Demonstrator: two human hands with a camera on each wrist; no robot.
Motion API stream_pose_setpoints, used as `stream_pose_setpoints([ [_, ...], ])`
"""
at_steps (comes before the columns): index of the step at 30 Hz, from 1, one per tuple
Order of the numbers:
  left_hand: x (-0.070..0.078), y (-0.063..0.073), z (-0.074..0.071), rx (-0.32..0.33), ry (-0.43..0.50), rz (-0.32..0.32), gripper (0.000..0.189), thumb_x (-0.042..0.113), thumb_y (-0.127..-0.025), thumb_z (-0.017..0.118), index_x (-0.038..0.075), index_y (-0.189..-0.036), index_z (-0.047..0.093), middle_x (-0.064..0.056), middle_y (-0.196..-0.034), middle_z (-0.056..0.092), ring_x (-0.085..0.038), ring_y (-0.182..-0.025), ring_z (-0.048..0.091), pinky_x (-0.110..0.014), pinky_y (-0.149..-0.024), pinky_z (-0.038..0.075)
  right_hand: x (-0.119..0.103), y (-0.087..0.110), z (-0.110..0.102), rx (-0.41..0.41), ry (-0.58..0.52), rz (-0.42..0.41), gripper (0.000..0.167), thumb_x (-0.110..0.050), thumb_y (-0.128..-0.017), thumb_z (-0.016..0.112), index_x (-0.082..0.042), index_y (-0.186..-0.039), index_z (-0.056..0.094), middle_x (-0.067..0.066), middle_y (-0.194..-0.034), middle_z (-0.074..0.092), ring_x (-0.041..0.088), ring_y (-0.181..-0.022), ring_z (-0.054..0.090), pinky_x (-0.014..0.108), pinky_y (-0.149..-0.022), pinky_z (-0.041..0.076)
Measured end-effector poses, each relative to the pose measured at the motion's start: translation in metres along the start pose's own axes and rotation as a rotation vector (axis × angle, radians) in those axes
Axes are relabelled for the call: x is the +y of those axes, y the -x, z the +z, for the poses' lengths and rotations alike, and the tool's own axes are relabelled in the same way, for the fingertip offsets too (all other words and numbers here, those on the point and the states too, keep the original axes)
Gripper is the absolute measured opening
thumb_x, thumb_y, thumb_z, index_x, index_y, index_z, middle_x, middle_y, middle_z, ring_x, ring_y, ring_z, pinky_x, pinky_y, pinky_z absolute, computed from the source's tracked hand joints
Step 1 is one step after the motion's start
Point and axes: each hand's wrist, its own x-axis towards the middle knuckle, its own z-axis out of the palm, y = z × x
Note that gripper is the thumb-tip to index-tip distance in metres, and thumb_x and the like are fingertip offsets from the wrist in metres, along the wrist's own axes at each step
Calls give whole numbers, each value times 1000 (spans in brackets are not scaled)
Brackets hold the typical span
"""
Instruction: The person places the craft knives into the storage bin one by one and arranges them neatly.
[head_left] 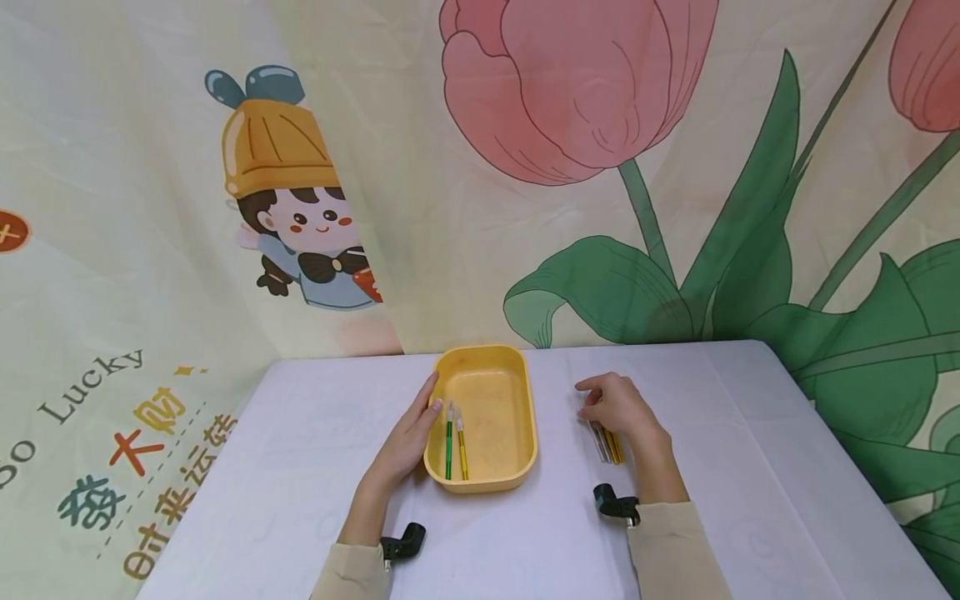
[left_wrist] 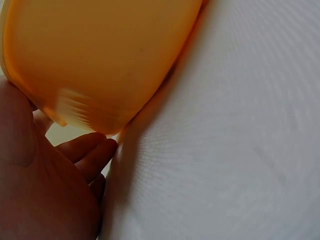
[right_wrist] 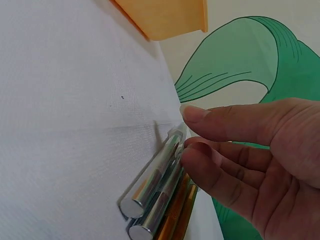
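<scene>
My left hand [head_left: 405, 442] grips the left side of a yellow plastic tray [head_left: 534, 433], its thumb at the rim and its fingers along the outer wall. In the left wrist view the fingers [left_wrist: 95, 152] curl against the wall of the tray [left_wrist: 115, 45]. Inside lie a green pen [head_left: 448, 446] and a yellow pen [head_left: 462, 450], both with clear caps. To the right, my right hand [head_left: 618, 408] hovers over a row of silver and gold pens [head_left: 606, 444]. Its thumb and fingers are apart, right at the capped end of a silver pen [right_wrist: 155, 175].
A white cloth covers the table [head_left: 742, 467]. Behind it hangs a printed backdrop [head_left: 420, 167] with tulips and a cartoon figure, close against the tray's far end. A black wrist camera [head_left: 615, 502] sits on my right wrist, another [head_left: 405, 542] on my left.
</scene>
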Motion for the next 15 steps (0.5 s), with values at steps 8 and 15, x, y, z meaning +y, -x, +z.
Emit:
stream_pose_setpoints([
  [8, -4, -2, 0, -11, 17, 50, 58, 50, -112, 37, 39, -166, 20, 11, -174, 18, -20, -163, 10, -52, -133, 7, 0, 1, 4, -29, -14, 26, 38, -4, -86, 83, -5, -124, 76, 9, -86, 65, 19, -63, 62, 27, -58, 54],
  [15, -5, -2, 0, -6, 15, 40, 57, 48, -112, 37, 40, -166, 20, 10, -174, 18, -21, -163, 10, -52, -132, 7, -5, 0, 9, -56, 28, 19, 33, -3, -85, 83, -6, -118, 79, 8, -83, 65, 17, -55, 59, 26, -54, 52],
])
